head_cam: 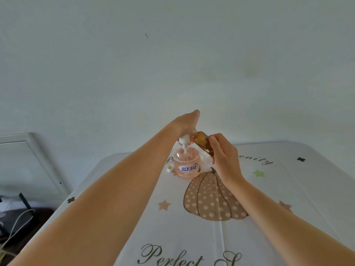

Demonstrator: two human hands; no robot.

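Note:
A clear pink soap bottle (187, 166) with a blue label stands on the table (269, 189). Its white pump head (184, 141) sits on top, and my left hand (187, 121) presses down on it from above. My right hand (223, 152) grips a small amber bottle (201, 140), tilted with its mouth up against the pump's nozzle. A small white cap (170, 167) lies on the cloth just left of the soap bottle.
The table wears a white cloth printed with a dotted pumpkin (209, 198), stars and script lettering. A white wall rises behind. At the left are a framed panel (28, 164) and, lower down, white cables (17, 223) on a dark surface.

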